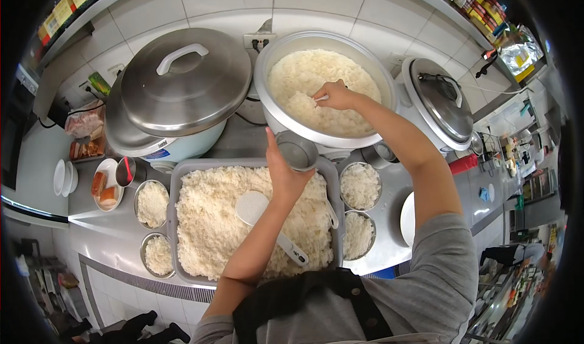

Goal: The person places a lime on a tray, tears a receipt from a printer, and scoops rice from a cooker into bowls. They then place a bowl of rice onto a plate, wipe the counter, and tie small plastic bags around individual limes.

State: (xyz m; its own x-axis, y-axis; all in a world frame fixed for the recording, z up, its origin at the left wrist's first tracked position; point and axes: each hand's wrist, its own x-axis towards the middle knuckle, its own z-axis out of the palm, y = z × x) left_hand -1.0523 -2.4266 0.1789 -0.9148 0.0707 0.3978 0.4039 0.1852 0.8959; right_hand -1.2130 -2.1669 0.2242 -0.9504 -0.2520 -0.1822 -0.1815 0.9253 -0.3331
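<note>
My left hand [285,175] is closed around a metal cup [297,152], held over the near rim of the open rice cooker [263,88]. Inside that cooker, my right hand [336,95] grips a white rice paddle [320,98] whose blade is mostly hidden by the cooked rice [322,67]. Below my left forearm stands a grey tray [173,210] full of rice. A second white rice paddle [252,208] lies on that rice, partly covered by the forearm.
Metal cups of rice [152,204] flank the tray on both sides. A large lidded cooker [182,85] stands left, a smaller lidded cooker [441,100] right. A plate with food [108,186] and a white bowl [408,219] sit on the counter. Shelves [444,9] overhang the back.
</note>
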